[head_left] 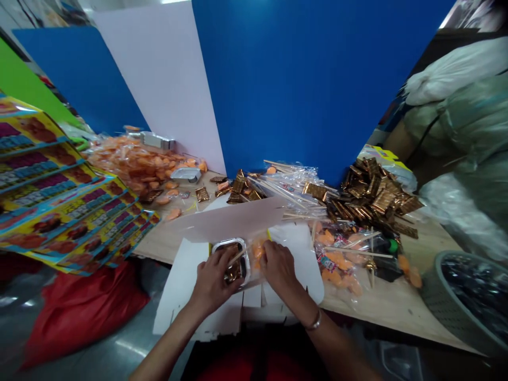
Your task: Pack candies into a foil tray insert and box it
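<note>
An open white cardboard box [186, 275] lies before me with its flaps spread. On its left side sits a silver foil tray [246, 267] holding brown-gold wrapped packets [234, 271] and a wooden stick [237, 257]. My left hand [212, 278] curls over the tray's near left part, its fingers bent onto the tray and its contents. Beside the tray is a clear plastic bag with orange pieces [257, 250]. My right hand [278, 264] has closed fingers on the bag's right side; the fingertips are partly hidden.
Orange pieces in clear bags [123, 159] pile up at back left, near another foil tray [186, 173]. Gold packets [377, 190] and wooden sticks [286, 190] lie behind and right. Stacked printed boxes [71, 196] stand left; a grey basket [440, 296] stands right. Blue panels [297, 79] rise behind.
</note>
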A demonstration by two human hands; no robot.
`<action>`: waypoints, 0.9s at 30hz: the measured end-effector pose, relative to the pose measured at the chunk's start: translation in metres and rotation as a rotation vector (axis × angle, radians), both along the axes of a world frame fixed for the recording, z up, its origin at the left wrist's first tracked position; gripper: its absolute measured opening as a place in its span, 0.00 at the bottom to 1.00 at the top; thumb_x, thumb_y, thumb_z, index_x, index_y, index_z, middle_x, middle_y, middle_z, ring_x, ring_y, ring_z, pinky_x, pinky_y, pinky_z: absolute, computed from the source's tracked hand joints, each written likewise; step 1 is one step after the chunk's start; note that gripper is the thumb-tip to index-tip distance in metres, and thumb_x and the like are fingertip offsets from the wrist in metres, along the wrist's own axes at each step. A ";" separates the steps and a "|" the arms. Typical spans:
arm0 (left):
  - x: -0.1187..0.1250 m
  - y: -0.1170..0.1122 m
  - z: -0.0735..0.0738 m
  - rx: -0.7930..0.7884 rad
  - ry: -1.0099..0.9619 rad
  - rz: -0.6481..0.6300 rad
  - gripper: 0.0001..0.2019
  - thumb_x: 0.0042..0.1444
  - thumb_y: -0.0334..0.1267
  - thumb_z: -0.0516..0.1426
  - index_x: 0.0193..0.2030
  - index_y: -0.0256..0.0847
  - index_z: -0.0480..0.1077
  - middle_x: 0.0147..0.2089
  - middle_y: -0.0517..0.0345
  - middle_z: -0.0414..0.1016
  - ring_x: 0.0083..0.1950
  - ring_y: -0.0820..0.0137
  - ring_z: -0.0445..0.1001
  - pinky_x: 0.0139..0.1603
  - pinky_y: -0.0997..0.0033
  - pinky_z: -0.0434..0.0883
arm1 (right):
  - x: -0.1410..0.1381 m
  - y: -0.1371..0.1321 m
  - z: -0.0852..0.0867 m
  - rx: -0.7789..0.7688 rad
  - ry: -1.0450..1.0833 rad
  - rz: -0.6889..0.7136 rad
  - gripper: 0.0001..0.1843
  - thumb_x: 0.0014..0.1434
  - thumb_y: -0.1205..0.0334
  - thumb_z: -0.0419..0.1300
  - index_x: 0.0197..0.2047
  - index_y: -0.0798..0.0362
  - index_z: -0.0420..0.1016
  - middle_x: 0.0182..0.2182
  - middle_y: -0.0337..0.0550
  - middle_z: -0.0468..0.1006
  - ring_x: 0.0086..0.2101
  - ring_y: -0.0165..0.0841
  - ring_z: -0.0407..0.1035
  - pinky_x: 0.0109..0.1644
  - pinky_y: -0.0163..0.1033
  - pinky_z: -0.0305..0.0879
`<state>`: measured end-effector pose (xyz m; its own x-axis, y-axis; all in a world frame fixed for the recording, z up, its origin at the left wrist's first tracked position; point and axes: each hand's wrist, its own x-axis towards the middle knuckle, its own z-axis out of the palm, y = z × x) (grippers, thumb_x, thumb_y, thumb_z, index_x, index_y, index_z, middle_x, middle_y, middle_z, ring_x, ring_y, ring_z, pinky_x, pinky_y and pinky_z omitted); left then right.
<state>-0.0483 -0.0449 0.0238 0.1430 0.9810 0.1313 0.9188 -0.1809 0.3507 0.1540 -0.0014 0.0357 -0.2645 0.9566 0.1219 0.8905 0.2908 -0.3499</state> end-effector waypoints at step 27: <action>-0.013 0.018 0.026 -0.203 -0.179 -0.251 0.24 0.68 0.51 0.46 0.66 0.44 0.62 0.63 0.48 0.70 0.62 0.56 0.68 0.63 0.48 0.63 | 0.006 -0.025 0.006 -0.080 -0.032 0.050 0.08 0.66 0.61 0.55 0.44 0.55 0.72 0.38 0.49 0.81 0.39 0.41 0.75 0.41 0.42 0.64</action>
<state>-0.0617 -0.0271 0.0494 0.3748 0.9269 -0.0181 0.7756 -0.3028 0.5539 0.1602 -0.0269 0.0417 -0.3151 0.9484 0.0365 0.8866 0.3078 -0.3453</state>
